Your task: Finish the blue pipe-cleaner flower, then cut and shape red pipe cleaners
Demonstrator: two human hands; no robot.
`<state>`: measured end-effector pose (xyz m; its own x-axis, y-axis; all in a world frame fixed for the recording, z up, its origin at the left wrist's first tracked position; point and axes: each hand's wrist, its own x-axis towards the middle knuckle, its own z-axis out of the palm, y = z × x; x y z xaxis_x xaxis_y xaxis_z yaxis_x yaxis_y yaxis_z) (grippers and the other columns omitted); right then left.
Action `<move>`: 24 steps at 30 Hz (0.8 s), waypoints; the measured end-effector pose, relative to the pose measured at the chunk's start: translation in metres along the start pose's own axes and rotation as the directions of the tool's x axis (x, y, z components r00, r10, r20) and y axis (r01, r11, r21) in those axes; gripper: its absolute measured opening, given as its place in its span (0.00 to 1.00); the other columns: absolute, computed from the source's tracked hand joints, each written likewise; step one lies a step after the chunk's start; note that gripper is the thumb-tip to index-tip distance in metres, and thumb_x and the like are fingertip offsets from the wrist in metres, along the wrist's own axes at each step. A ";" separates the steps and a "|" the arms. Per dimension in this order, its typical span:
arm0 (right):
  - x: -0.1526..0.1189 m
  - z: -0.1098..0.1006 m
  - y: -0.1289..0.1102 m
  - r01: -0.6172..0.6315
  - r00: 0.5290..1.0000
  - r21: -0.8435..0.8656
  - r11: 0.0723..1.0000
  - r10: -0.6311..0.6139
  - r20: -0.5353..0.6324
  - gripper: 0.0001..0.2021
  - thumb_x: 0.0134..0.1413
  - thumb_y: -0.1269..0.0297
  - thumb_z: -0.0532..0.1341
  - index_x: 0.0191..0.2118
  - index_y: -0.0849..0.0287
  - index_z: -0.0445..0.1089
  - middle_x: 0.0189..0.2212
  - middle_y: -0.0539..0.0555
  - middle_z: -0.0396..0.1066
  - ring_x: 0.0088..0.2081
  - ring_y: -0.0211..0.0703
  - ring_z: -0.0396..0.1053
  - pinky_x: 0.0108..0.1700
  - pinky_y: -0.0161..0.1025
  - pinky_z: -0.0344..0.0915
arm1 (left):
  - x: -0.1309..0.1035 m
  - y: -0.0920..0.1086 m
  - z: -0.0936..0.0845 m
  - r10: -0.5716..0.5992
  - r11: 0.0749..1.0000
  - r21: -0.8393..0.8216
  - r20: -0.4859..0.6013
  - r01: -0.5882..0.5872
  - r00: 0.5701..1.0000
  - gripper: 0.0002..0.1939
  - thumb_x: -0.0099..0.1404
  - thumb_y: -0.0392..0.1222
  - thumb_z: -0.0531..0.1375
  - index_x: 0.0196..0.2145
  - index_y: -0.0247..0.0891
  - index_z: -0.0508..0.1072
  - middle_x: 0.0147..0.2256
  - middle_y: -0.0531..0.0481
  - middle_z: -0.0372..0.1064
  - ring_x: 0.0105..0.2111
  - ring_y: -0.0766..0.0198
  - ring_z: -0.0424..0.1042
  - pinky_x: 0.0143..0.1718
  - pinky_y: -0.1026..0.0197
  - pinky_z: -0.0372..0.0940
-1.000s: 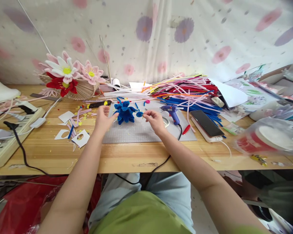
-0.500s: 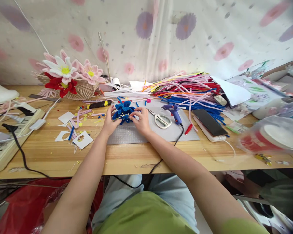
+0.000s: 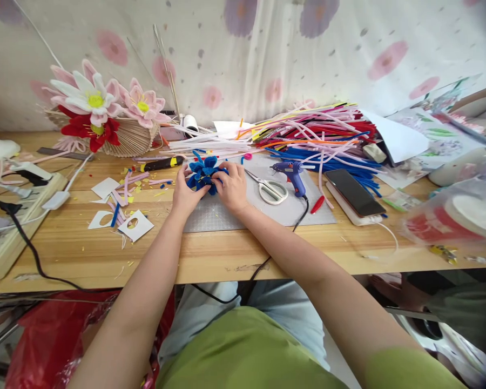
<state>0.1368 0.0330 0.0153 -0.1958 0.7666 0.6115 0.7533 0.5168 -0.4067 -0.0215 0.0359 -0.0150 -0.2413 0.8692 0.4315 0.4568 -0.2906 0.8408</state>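
Note:
A blue fuzzy flower (image 3: 203, 168) with small yellow bits at its centre is held above the grey cutting mat (image 3: 214, 215). My left hand (image 3: 185, 193) grips its left and near side, thumb beneath the petals. On the other side, my right hand (image 3: 231, 189) has its fingertips pressed together on the right petals. Just right of my hands lie white-handled scissors (image 3: 272, 191), and beyond them a purple glue gun (image 3: 292, 176) with a black cord.
Pipe cleaners (image 3: 316, 132) are piled along the back. At left are a fan basket with flowers (image 3: 133, 138), paper scraps (image 3: 136, 226) and a power strip (image 3: 24, 224). A phone (image 3: 354, 192) and a bagged cup (image 3: 449, 219) are at right.
The camera view has shifted slightly. The blue flower has tilted in my hands, its petals bunched closer together, and my right fingers have closed in on its right side.

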 end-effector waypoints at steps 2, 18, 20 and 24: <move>0.002 0.002 0.000 -0.001 1.000 -0.004 1.000 0.001 0.018 0.09 0.58 0.65 0.56 0.36 0.57 0.74 0.48 0.59 0.64 0.51 0.51 0.56 0.56 0.49 0.54 | 0.000 0.000 -0.001 -0.013 1.000 -0.005 0.005 0.013 1.000 0.45 0.41 0.42 0.72 0.55 0.45 0.58 0.49 0.43 0.65 0.51 0.53 0.68 0.54 0.48 0.61; 0.013 0.005 -0.001 -0.052 0.993 -0.019 0.998 0.054 0.104 0.08 0.58 0.69 0.54 0.36 0.60 0.70 0.45 0.62 0.65 0.48 0.54 0.57 0.50 0.50 0.56 | 0.016 0.030 0.002 -0.083 0.989 0.126 0.052 0.076 0.995 0.37 0.46 0.40 0.68 0.53 0.42 0.59 0.50 0.42 0.66 0.47 0.52 0.69 0.51 0.51 0.61; 0.013 0.007 0.000 -0.075 0.993 -0.027 0.997 0.077 0.089 0.06 0.57 0.69 0.54 0.36 0.61 0.68 0.44 0.62 0.65 0.47 0.54 0.58 0.50 0.49 0.56 | 0.018 0.033 0.005 -0.085 0.985 0.156 0.039 0.078 0.996 0.36 0.46 0.39 0.67 0.52 0.41 0.60 0.48 0.42 0.67 0.47 0.51 0.70 0.50 0.50 0.61; 0.011 0.006 0.001 -0.146 0.989 0.025 0.989 0.146 0.017 0.07 0.53 0.68 0.57 0.38 0.62 0.65 0.42 0.63 0.63 0.46 0.54 0.59 0.50 0.49 0.56 | 0.021 0.035 0.012 -0.081 0.983 0.166 0.008 0.079 0.997 0.33 0.45 0.38 0.68 0.49 0.41 0.63 0.45 0.43 0.69 0.47 0.48 0.69 0.50 0.49 0.61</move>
<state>0.1316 0.0447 0.0176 -0.0941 0.8401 0.5343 0.7582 0.4083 -0.5084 0.0000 0.0490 0.0198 -0.2704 0.8933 0.3591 0.5724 -0.1507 0.8060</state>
